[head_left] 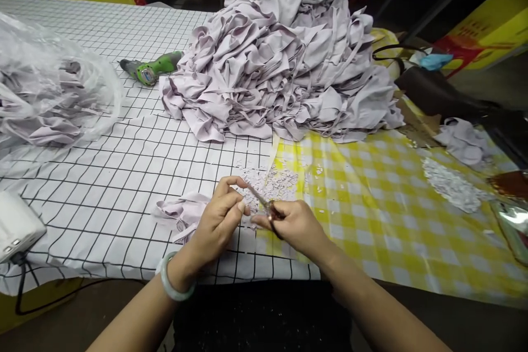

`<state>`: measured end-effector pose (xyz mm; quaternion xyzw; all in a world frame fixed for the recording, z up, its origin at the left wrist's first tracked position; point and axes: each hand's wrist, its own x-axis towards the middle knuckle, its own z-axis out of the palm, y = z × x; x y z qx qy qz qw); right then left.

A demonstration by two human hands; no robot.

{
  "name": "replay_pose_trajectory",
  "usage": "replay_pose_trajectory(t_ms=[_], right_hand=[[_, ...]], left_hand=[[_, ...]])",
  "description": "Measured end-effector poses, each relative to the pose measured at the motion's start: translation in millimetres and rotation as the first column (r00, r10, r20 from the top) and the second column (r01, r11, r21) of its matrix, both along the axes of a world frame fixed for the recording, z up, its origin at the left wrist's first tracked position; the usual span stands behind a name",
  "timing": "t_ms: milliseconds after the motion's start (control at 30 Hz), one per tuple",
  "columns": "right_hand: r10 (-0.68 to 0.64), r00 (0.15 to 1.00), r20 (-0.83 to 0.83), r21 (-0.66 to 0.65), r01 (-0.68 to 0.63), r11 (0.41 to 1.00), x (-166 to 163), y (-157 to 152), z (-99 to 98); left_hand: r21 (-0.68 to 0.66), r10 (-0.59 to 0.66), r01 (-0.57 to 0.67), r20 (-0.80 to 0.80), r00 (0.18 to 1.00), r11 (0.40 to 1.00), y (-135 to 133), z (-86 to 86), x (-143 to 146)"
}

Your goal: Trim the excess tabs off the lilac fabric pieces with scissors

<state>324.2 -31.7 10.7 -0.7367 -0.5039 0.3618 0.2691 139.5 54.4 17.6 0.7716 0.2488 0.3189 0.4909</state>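
My right hand (295, 225) is closed round the handles of a small pair of scissors (259, 196), with the blades pointing up and left. Close to the blade tip, my left hand (223, 214) is closed, its index finger bent toward the blades and its thumb pressed against the other fingers. What it pinches, if anything, is too small to make out. A crumpled lilac cloth piece (181, 212) lies beside and partly behind my left hand. Under and beyond the blades, many tiny pale fabric snippets (276, 181) are scattered on the table.
A large heap of lilac cloth pieces (280, 66) stands at the back. Left of it lie a green cordless tool (150, 69) and a clear plastic bag (103, 93) of cloth. A white charger box (18, 225) sits at left; a snippet pile (451, 184) lies at right.
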Motion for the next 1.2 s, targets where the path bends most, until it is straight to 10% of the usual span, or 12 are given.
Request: replay_pose_trajectory(t_ms=[200, 367, 567, 767, 900, 967, 1067, 1200], right_hand=[[-0.079, 0.917, 0.390, 0.124, 0.032, 0.992, 43, 4, 11.7], [0.164, 0.982, 0.091, 0.176, -0.178, 0.968, -25, 24, 5.9], [0.378, 0.923, -0.067, 0.268, -0.348, 0.898, -114, 45, -5.2], [0.126, 0.974, -0.190, 0.471, -0.022, 0.882, -47, 103, 60.0], [-0.249, 0.953, -0.173, 0.647, 0.300, 0.701, 7, 146, 89.4], [-0.302, 0.953, -0.041, 0.637, 0.257, 0.727, 11, 158, 77.0], [-0.018, 0.980, 0.200, 0.420, -0.070, 0.905, -8, 159, 39.1], [0.302, 0.854, 0.424, 0.145, -0.393, 0.908, -42, 143, 0.8]], left_hand=[[0.208, 0.181, -0.111, -0.356, 0.917, 0.972, 3, 10.6, -43], [0.472, 0.536, -0.278, -0.597, 0.597, 0.836, -17, -20.3, -103], [0.339, 0.409, -0.271, -0.455, 0.791, 0.901, -34, -45.3, -112], [0.382, 0.284, -0.194, -0.195, 0.939, 0.903, 105, 70.0, -25], [0.437, 0.477, -0.407, -0.059, 0.877, 0.802, 203, 113.5, 51], [0.435, 0.551, -0.476, -0.057, 0.833, 0.765, 215, 92.8, 59], [0.420, 0.612, -0.518, -0.121, 0.781, 0.745, 201, 31.2, 29], [0.398, 0.801, -0.702, -0.182, 0.570, 0.590, 195, -23.3, -60]])
